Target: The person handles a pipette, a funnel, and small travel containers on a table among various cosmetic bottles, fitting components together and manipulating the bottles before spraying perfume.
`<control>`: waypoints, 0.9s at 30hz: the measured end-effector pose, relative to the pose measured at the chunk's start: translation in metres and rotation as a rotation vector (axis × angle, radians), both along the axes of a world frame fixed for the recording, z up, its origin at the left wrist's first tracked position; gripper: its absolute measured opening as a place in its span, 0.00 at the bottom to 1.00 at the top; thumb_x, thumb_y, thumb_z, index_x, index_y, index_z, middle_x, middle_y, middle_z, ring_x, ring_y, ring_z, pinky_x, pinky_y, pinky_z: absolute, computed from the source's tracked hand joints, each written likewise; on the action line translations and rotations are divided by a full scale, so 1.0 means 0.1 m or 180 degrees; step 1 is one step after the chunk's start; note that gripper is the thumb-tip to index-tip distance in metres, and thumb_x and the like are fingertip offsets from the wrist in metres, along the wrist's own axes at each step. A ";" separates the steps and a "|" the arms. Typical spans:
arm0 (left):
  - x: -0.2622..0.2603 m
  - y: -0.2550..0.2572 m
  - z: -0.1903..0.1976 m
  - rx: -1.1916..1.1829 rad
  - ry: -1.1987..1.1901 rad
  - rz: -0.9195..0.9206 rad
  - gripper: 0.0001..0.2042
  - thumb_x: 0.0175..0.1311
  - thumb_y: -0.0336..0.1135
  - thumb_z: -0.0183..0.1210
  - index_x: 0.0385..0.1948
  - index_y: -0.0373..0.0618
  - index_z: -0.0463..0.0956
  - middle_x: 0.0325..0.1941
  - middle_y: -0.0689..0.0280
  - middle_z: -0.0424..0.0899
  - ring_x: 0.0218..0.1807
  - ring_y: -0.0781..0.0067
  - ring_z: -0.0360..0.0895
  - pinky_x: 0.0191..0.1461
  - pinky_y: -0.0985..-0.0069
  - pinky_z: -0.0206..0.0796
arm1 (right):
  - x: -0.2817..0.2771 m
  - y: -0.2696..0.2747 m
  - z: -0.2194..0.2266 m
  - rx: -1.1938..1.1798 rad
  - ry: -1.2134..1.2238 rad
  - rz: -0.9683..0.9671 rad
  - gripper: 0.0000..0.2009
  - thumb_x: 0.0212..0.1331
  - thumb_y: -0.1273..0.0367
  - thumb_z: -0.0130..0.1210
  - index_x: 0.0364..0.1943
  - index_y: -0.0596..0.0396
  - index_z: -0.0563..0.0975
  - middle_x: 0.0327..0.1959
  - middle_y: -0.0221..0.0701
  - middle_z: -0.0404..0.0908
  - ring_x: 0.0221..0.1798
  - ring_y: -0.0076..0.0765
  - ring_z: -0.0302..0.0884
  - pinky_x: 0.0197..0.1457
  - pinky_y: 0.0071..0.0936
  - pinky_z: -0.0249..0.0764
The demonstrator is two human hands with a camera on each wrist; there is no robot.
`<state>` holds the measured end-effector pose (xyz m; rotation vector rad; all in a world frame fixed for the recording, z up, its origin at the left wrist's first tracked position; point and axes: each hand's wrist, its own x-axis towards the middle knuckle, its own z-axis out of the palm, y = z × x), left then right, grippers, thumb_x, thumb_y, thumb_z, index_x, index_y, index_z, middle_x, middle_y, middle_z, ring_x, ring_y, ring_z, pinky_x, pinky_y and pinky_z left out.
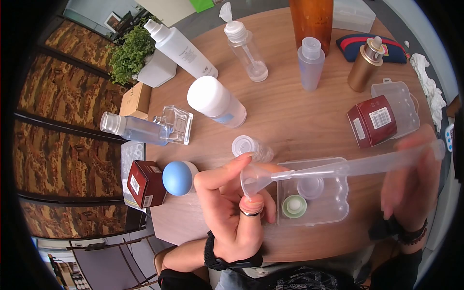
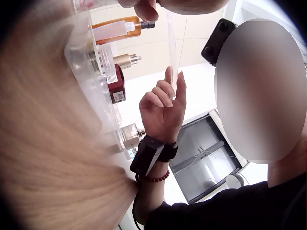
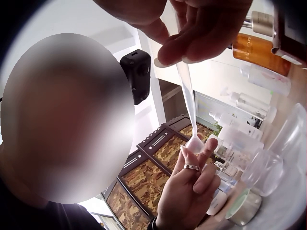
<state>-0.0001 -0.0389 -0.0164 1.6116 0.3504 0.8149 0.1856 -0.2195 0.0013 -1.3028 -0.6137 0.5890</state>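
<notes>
In the head view my left hand (image 1: 229,212) pinches the rim of a small clear funnel (image 1: 255,181) between thumb and index finger. A long translucent sleeve-like piece (image 1: 377,162) runs right from the funnel's narrow end. My right hand (image 1: 411,186), blurred, is at its far end. In the left wrist view the right hand (image 2: 164,105) pinches that end with thumb and fingers. The right wrist view shows the sleeve (image 3: 188,93) stretched between the right fingers and the funnel (image 3: 194,144), which the left hand (image 3: 184,191) holds.
Below the sleeve lies a clear tray (image 1: 316,217) with a green-rimmed jar (image 1: 294,207) and a clear lid. A small clear bottle (image 1: 251,147) is behind the left hand. Around stand a white-capped bottle (image 1: 229,111), blue-topped jar (image 1: 178,178), dark red boxes (image 1: 369,121) and several other bottles.
</notes>
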 end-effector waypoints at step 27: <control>-0.02 -0.09 0.01 -0.0185 -0.0080 0.0144 0.27 0.73 0.48 0.59 0.58 0.43 0.54 0.35 0.52 0.81 0.16 0.75 0.71 0.19 0.84 0.59 | 0.01 0.07 -0.06 0.0888 0.0215 0.0058 0.17 0.77 0.61 0.41 0.52 0.65 0.61 0.22 0.37 0.75 0.08 0.33 0.71 0.11 0.24 0.72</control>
